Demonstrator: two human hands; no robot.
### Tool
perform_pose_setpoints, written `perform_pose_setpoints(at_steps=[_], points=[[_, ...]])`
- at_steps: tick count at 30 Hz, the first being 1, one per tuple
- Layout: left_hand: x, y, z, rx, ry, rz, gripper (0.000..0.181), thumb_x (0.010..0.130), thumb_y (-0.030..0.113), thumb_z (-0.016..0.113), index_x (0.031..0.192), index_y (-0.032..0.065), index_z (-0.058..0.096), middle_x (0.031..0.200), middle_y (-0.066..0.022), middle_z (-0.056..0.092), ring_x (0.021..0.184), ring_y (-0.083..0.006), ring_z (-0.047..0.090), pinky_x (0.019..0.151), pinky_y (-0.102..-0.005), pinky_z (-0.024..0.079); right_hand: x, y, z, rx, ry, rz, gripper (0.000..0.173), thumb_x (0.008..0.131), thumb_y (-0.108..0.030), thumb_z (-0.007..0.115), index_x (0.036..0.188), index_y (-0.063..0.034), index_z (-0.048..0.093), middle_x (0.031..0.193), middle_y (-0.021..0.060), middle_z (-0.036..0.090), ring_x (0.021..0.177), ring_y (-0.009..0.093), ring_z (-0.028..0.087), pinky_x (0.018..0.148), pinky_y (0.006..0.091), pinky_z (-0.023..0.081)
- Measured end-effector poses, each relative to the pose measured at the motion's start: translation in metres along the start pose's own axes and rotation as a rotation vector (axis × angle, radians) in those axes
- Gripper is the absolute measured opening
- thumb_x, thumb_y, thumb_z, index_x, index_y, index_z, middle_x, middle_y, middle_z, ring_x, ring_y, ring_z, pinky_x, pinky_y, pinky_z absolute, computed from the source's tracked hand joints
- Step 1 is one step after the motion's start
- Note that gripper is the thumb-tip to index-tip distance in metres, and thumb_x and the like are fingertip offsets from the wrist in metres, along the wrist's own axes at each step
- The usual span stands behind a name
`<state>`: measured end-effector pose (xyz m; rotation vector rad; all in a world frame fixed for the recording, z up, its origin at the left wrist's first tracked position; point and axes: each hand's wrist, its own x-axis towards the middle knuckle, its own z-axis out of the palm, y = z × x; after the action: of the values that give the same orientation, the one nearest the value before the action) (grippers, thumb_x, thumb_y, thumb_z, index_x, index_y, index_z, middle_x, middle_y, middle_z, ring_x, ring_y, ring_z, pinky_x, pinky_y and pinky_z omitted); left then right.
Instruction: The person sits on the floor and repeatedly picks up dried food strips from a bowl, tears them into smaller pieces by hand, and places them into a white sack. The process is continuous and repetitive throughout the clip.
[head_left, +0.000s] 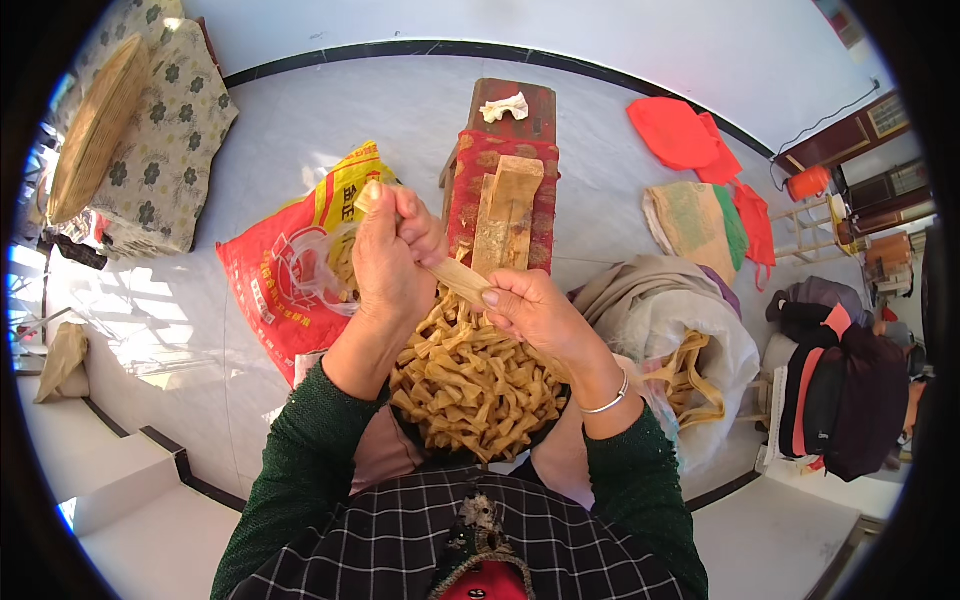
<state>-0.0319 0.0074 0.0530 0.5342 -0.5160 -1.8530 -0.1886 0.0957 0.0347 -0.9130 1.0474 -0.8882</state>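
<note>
A flat tan strip (463, 280), perhaps dried tofu skin, runs between my two hands above a dark round container. My left hand (396, 251) is closed around its upper end, with a bit of tan material showing by the thumb. Thumb and fingers of my right hand (536, 311) pinch the lower end, and a silver bangle is on that wrist. Below them, many short knotted tan pieces (476, 382) fill the container between my knees. Just beyond my hands, a wooden block (516, 187) lies on a board (491, 251) over a red patterned cloth on a bench.
On the left lies a red and yellow printed sack (277, 277) with tan pieces inside. A white woven sack (731, 375) holding long tan strips stands at the right. Crumpled tissue (504, 108) rests on the bench (540, 112). Red bags (671, 133) lie at the upper right. Another person (862, 397) sits at the far right.
</note>
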Motion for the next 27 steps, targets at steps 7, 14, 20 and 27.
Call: perform_pose_setpoints(at_steps=[7,14,20,27], points=[[-0.022,-0.018,-0.009,1.041,-0.488,0.791,0.043,0.098,0.033,0.045,0.115,-0.0033,0.06,0.101,-0.0214,0.064,0.082,-0.027,0.066,0.074,-0.0315,0.052,-0.016,-0.013,0.01,0.638,-0.146,-0.25,0.017,0.092,-0.012,0.056,0.103,0.0008,0.056,0.068,-0.0027,0.047,0.053,0.005,0.04,0.048,0.0207,0.035],[-0.032,-0.035,-0.012,0.886,-0.418,0.057,0.037,0.088,0.009,0.045,0.122,-0.0001,0.058,0.141,-0.0162,0.038,0.116,-0.0207,0.047,0.09,-0.0295,0.042,-0.002,0.01,0.008,-0.565,0.424,-0.59,0.012,0.09,-0.013,0.058,0.095,-0.0017,0.055,0.063,0.0079,0.056,0.053,0.018,0.056,0.05,0.0299,0.042],[-0.023,-0.028,0.003,1.38,-0.421,0.383,0.021,0.068,-0.011,0.043,0.083,-0.0003,0.053,0.121,-0.017,0.048,0.089,-0.022,0.053,0.075,-0.0286,0.044,-0.013,-0.001,0.001,0.548,0.132,0.046,0.016,0.095,-0.02,0.052,0.084,-0.0075,0.053,0.057,-0.008,0.032,0.045,0.003,0.028,0.042,0.0212,0.023],[-0.022,-0.026,-0.011,1.289,-0.597,0.53,0.018,0.07,-0.01,0.042,0.082,0.0009,0.05,0.07,-0.0108,0.052,0.058,-0.0242,0.05,0.056,-0.0302,0.042,-0.01,0.001,-0.014,0.108,0.011,-0.017,0.007,0.085,-0.011,0.059,0.084,-0.0067,0.054,0.058,-0.0056,0.041,0.049,0.002,0.032,0.044,0.0214,0.026]])
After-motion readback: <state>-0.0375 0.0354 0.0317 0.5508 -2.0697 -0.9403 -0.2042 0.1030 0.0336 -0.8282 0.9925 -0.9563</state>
